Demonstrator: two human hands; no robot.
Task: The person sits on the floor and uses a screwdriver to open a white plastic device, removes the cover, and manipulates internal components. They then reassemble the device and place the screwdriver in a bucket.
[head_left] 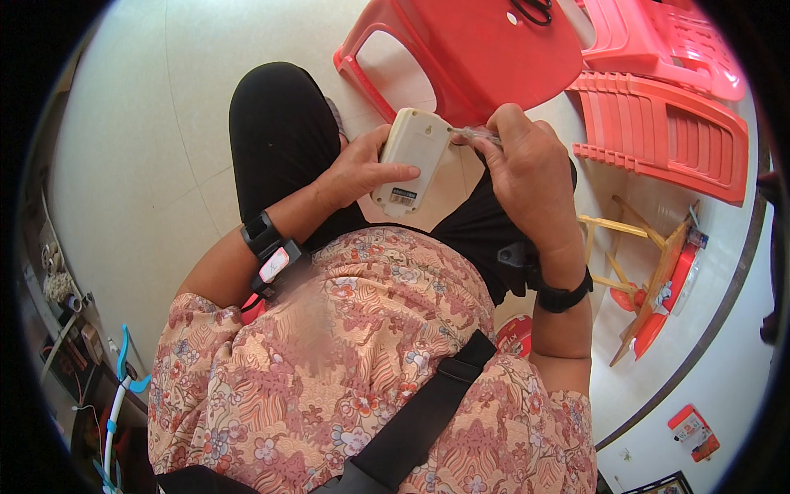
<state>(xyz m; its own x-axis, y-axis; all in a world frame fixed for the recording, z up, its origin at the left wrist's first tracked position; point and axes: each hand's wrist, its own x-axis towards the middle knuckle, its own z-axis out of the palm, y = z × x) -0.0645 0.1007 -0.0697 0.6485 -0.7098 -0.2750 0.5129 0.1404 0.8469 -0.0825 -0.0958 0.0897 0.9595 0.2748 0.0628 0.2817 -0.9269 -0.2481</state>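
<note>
A cream-white plastic device (pixel 412 160) with a small label and screws on its back is gripped in my left hand (pixel 366 169), thumb across its face, above my lap. My right hand (pixel 527 177) is closed on a thin tool with a clear handle (pixel 477 135), apparently a screwdriver, whose tip meets the device's upper right corner. The tool is partly hidden by my fingers.
Ahead stands a red plastic stool (pixel 461 41) with a black cabled item on it. Stacked red chairs (pixel 658 136) and a folding wooden piece (pixel 625 226) are at the right. Cluttered items (pixel 66 296) and a white-blue pole (pixel 115 403) line the left edge.
</note>
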